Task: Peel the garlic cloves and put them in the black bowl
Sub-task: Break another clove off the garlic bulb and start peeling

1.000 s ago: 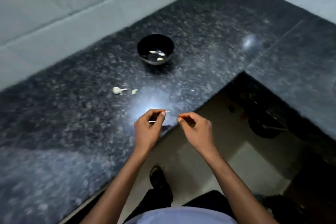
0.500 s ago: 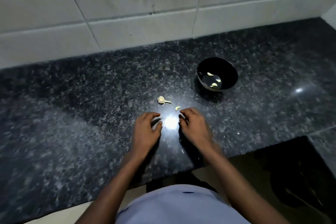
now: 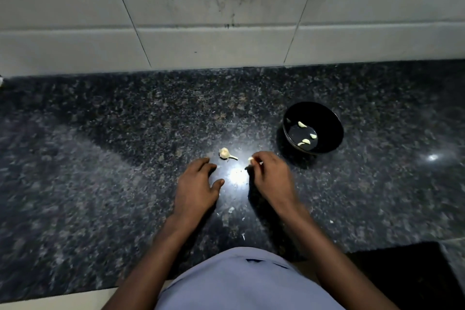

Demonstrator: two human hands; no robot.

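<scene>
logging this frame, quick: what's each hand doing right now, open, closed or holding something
Left hand: open, fingers spread on the counter, holding nothing.
Right hand: pinching a garlic clove at its fingertips.

Your right hand (image 3: 270, 176) has a short open stretch of dark speckled granite worktop (image 3: 100, 158) between it and the round black bowl (image 3: 313, 127), with nothing standing in that gap. Your left hand (image 3: 197, 185) lies just short of the pale garlic bulb remnant with its stalk (image 3: 225, 153), the only lump on that side. Behind everything, the white tiled wall (image 3: 201, 20) closes off the worktop's far edge.
</scene>
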